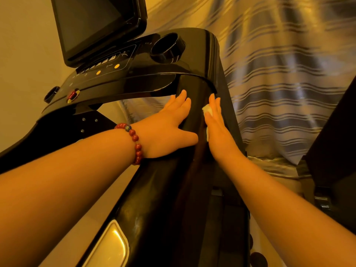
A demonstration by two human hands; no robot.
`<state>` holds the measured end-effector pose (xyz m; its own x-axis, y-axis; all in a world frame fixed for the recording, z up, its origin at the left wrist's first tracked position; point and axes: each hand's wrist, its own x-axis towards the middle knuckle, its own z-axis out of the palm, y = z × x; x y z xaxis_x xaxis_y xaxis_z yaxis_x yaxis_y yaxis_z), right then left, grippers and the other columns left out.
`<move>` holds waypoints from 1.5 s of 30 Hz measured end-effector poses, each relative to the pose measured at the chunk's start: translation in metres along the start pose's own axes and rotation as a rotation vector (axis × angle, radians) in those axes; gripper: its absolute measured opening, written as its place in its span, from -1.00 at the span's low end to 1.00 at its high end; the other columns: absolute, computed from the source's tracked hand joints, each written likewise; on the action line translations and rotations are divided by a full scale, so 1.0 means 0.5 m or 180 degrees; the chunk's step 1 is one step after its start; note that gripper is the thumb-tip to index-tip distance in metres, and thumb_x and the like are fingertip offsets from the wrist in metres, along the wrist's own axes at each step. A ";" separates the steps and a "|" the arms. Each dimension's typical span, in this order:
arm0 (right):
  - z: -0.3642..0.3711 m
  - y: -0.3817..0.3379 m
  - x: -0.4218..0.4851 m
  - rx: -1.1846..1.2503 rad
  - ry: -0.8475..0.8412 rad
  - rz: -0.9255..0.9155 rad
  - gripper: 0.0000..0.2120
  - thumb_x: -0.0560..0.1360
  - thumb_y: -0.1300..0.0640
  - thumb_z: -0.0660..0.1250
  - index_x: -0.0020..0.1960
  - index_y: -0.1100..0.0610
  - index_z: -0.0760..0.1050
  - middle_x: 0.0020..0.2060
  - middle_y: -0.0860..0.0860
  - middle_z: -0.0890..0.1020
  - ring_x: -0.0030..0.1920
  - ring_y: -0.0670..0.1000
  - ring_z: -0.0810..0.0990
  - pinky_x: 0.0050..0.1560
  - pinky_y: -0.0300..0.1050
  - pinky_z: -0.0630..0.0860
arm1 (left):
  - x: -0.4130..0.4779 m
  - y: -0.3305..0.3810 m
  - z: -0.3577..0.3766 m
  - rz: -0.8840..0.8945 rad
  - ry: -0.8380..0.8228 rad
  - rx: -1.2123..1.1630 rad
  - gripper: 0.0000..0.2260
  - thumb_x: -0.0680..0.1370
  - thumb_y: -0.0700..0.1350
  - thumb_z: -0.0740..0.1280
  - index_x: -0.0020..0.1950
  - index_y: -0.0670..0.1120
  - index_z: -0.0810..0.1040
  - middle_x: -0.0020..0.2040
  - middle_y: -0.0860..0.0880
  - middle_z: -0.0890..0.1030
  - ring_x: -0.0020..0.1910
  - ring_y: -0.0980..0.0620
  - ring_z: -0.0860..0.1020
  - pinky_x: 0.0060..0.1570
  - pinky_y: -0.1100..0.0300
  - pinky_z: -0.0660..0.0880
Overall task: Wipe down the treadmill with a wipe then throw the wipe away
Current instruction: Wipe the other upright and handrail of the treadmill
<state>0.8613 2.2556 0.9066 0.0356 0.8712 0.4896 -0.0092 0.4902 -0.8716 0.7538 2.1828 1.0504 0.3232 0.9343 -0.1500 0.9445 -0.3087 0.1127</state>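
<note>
Wiping step in hand; disposal not yet begun.

- Treadmill (163, 209): glossy black. Landmark is its side arm (194, 112), which runs up to the console.
- Right hand (216, 126): laid flat on the right flank of the side arm, fingers (213, 104) straight and close together, clamped on nothing.
- Wipe (208, 109): small, white, pressed between that palm and the side arm. Only scraps show at the hand's inner edge.
- Left hand (169, 124): flat on the arm's left flank, fingers straight and slightly spread, thumb lying across the top. Bracing, by my reading. Red bead bracelet (135, 144) at the wrist.
- Beyond the top of the side arm: cup holder (165, 47), dark screen (92, 26), red safety knob (73, 95).

Next move, as I judge it: slide the wipe along the arm under even pressure, then work on to the console. No bin in view.
</note>
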 end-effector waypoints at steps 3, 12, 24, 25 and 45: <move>-0.003 -0.016 0.041 0.0196 -0.0038 0.0495 -0.51 0.68 -0.05 -0.10 0.55 -0.09 -0.21 0.56 -0.04 -0.21 0.55 -0.01 -0.17 0.53 0.17 -0.06 | 0.000 0.004 0.000 0.0023 0.0010 0.0161 -0.23 0.57 0.04 0.27 0.58 0.00 -0.19 0.55 0.11 -0.30 0.51 0.14 -0.30 0.45 0.19 -0.10; 0.003 0.005 -0.026 0.0158 -0.0205 0.0289 -0.50 0.56 -0.14 -0.09 0.38 -0.16 -0.28 0.53 -0.09 -0.20 0.55 -0.03 -0.24 0.55 0.10 -0.17 | 0.005 0.008 -0.005 0.0160 -0.0041 0.0351 -0.33 0.60 0.04 0.23 0.58 0.04 -0.09 0.56 0.17 -0.22 0.50 0.14 -0.31 0.47 0.12 -0.09; 0.012 -0.008 -0.048 0.0200 0.0001 0.0559 -0.59 0.69 0.01 -0.16 0.44 -0.10 -0.29 0.56 -0.03 -0.18 0.55 -0.02 -0.20 0.54 0.11 -0.14 | 0.002 0.012 -0.006 0.0176 -0.0041 0.0414 -0.35 0.60 0.03 0.21 0.58 0.04 -0.08 0.57 0.14 -0.20 0.52 0.11 -0.30 0.48 0.08 -0.12; 0.015 -0.009 -0.051 0.0255 -0.0014 0.0616 -0.57 0.69 0.02 -0.14 0.44 -0.11 -0.31 0.55 -0.04 -0.20 0.55 -0.02 -0.20 0.54 0.13 -0.14 | 0.001 0.014 -0.007 0.0166 -0.0031 0.0427 -0.35 0.60 0.03 0.21 0.58 0.03 -0.07 0.57 0.13 -0.20 0.52 0.10 -0.30 0.48 0.07 -0.12; -0.017 -0.005 0.054 0.0093 0.0148 0.1260 -0.48 0.68 -0.07 -0.12 0.57 -0.02 -0.23 0.57 0.06 -0.18 0.56 0.11 -0.20 0.51 0.25 -0.12 | 0.035 0.027 -0.014 0.0263 -0.0221 0.1370 -0.28 0.57 0.17 0.18 0.58 0.02 -0.15 0.57 0.08 -0.26 0.52 0.07 -0.31 0.44 0.13 -0.28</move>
<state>0.8708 2.2778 0.9219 0.0687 0.9912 0.1136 -0.0597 0.1177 -0.9912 0.7719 2.1960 1.0564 0.3880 0.8938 -0.2250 0.8490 -0.4416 -0.2901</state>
